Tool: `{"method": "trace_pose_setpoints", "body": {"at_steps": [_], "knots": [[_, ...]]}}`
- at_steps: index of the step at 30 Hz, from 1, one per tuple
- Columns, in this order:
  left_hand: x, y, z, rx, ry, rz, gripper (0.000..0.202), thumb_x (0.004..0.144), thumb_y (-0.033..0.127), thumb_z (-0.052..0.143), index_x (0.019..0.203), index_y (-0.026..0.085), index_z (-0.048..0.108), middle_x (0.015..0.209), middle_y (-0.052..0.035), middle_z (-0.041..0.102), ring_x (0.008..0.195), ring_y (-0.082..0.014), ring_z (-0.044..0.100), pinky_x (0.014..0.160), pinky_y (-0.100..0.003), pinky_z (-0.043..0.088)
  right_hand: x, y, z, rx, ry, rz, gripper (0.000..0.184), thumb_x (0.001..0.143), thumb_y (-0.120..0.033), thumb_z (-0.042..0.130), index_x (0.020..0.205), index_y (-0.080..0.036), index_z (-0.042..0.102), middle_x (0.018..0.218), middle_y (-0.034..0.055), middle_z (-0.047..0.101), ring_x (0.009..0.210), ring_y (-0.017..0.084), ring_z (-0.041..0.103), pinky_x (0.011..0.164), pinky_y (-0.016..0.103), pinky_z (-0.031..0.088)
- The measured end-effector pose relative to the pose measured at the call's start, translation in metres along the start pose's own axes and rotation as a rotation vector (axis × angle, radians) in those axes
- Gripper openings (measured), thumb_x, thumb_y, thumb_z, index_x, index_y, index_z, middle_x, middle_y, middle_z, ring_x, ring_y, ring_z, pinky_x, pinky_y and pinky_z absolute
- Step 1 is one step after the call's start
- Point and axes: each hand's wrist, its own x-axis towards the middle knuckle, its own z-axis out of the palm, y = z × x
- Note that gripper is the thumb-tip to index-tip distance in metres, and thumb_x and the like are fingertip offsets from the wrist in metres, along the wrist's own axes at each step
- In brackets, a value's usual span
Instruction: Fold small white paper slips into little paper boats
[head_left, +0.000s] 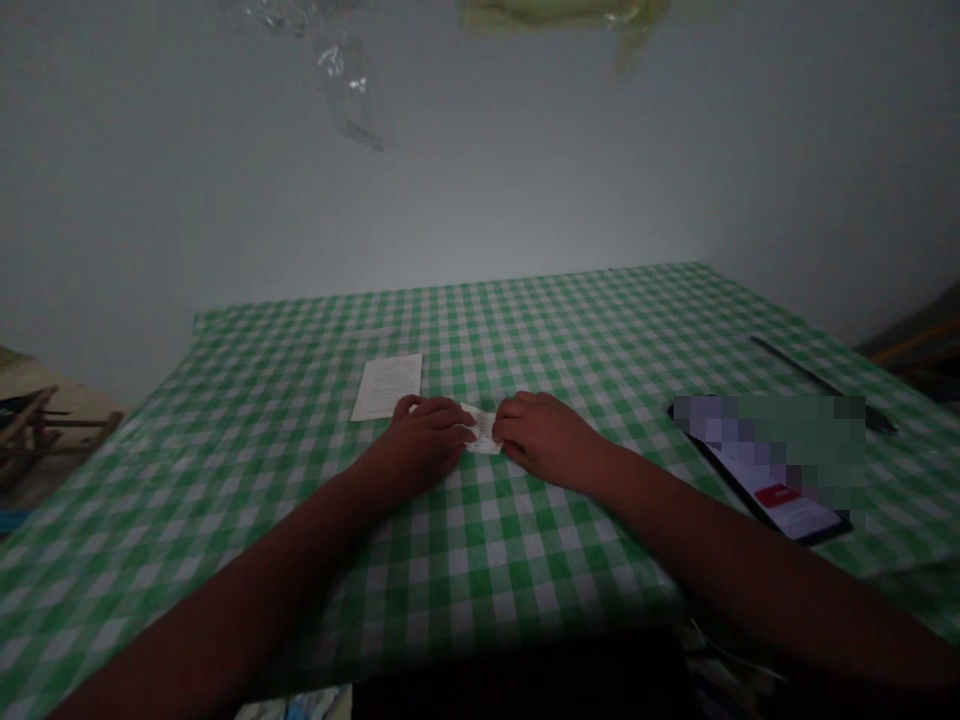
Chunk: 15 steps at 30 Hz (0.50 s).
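A small piece of white paper [481, 428] with faint print lies near the middle of the table, between my two hands. On its left side my left hand [429, 437] is closed over the edge, fingers bent. My right hand [541, 432] grips the opposite edge with its fingertips. Both hands rest low, at the tablecloth, and cover the paper's ends. Just beyond my left hand lies a flat printed white sheet [388, 386], larger than the piece I hold.
A green and white checked tablecloth [480, 560] covers the table. To the right lies a phone [795, 505] with its screen lit, partly blurred out. Behind it is a thin dark stick-like object [810, 375]. A pale wall [480, 180] stands behind the table.
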Motion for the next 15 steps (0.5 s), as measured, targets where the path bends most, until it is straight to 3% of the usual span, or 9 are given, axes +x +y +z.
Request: {"method": "trace_pose_setpoints", "body": {"at_steps": [15], "knots": [[-0.0027, 0.0022, -0.0078, -0.083, -0.062, 0.001, 0.018, 0.092, 0.027, 0.059, 0.107, 0.03, 0.068, 0.116, -0.0019, 0.069, 0.112, -0.0231, 0.056, 0.098, -0.046, 0.024, -0.0055, 0.0037, -0.0086, 0.129, 0.001, -0.1, 0.021, 0.09, -0.022, 0.058, 0.108, -0.024, 0.07, 0.112, 0.0038, 0.07, 0.107, 0.025, 0.05, 0.088, 0.04, 0.035]]}}
